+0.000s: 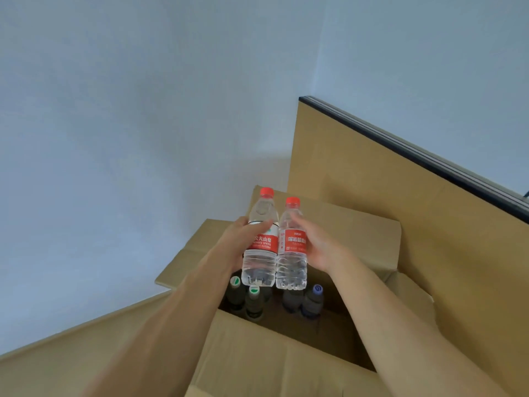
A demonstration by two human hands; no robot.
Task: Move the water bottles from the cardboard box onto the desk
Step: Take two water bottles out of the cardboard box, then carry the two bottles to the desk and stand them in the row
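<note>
My left hand (pixel 243 239) grips a clear water bottle (pixel 261 253) with a red cap and red label, held upright above the open cardboard box (pixel 274 348). My right hand (pixel 317 245) grips a second red-capped, red-labelled bottle (pixel 292 259) right beside it; the two bottles touch. Down inside the box stand two dark bottles with green caps (pixel 253 303) on the left and two with blue caps (pixel 313 302) on the right. The desk's tan surface (pixel 71 353) lies at the lower left.
A tan partition panel (pixel 400 202) with a dark top rail rises behind and right of the box. The box flaps (pixel 352 233) are folded outward on all sides. A pale blue wall fills the upper view.
</note>
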